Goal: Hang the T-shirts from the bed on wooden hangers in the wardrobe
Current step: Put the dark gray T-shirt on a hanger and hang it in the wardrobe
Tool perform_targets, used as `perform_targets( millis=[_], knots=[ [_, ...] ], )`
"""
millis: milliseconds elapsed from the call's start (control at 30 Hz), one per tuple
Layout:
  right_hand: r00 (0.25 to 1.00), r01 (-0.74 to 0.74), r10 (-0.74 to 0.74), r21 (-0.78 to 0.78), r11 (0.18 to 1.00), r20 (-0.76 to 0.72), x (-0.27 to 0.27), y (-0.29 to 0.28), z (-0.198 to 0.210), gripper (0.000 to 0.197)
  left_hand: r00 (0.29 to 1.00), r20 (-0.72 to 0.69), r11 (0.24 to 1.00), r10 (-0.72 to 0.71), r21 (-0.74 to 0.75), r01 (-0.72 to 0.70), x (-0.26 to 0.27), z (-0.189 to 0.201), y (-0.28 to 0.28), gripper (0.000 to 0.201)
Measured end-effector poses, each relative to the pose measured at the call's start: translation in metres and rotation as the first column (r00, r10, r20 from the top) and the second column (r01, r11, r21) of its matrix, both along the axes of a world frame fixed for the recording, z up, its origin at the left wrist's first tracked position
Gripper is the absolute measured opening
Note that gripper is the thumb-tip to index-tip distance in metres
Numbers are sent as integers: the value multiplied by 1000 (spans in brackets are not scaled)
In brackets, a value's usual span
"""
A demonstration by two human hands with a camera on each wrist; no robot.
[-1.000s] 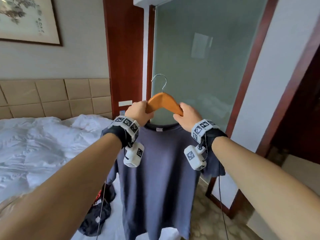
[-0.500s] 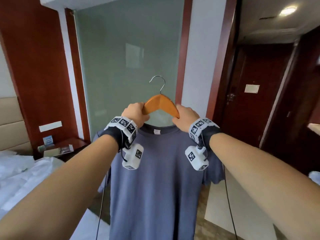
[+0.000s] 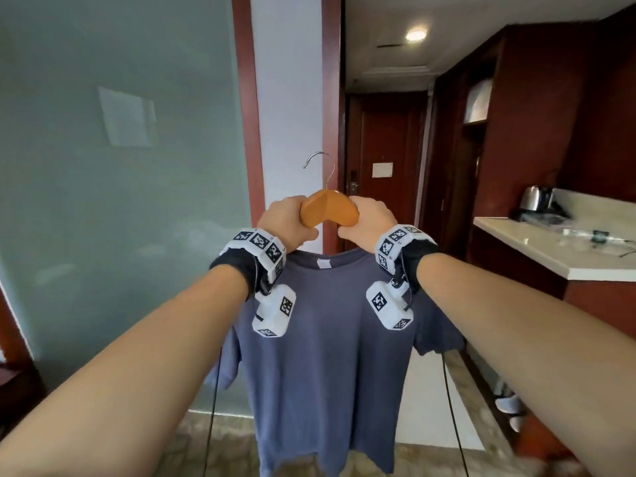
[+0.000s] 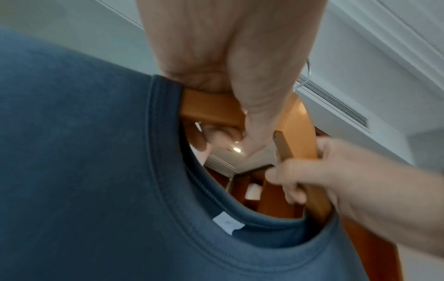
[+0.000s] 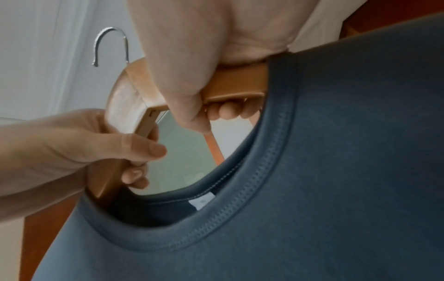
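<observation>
Hands: your left hand (image 3: 287, 220) and right hand (image 3: 366, 218) each grip the curved orange wooden hanger (image 3: 328, 210).
Handling: the soft slate-blue cotton T-shirt (image 3: 327, 356) looks light and limp; carry it by the rigid hanger.

Person, bare forearms. Each wrist: black wrist wrap (image 3: 241, 270) under a white band (image 3: 258, 243) printed with black square markers; white camera block (image 3: 274, 310) below, marker-tagged; thin black cable (image 3: 210, 421) hanging down.

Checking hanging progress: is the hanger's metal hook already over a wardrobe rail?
No: the metal hook stands free in the air above the wooden hanger, which both hands hold.
</observation>
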State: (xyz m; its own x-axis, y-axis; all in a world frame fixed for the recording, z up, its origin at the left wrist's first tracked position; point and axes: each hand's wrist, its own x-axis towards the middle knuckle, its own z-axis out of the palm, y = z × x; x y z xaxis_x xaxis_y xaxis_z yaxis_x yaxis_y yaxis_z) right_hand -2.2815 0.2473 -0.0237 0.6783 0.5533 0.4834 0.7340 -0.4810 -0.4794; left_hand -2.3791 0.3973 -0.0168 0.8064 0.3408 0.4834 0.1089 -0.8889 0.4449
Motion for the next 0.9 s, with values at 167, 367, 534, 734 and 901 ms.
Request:
perform_targets(
  millis=[167,367,534,734,901],
  knots=[
    [999,53,-53,41,998,-7,52,-20,5,26,991,90,995,-99,21,97,73,1,-22,32],
    [989,143,-139,-95,985,48,139,-53,2,37,987,-2,967,-160,201,157,173,-1,-44,31],
    [983,181,-176,-173,968,47,236,-80,-4,39,967,-75,953,-244,165,253,273,-6,-65,28],
    [980,196,-195,-214,957,26,354,-108,-2,37,950,-109,951,-292,69,300,393,-5,-89,31],
    [978,206,-206,-208,956,24,441,-117,1,37,940,-115,943,-320,55,327,480,-1,-98,32]
  ],
)
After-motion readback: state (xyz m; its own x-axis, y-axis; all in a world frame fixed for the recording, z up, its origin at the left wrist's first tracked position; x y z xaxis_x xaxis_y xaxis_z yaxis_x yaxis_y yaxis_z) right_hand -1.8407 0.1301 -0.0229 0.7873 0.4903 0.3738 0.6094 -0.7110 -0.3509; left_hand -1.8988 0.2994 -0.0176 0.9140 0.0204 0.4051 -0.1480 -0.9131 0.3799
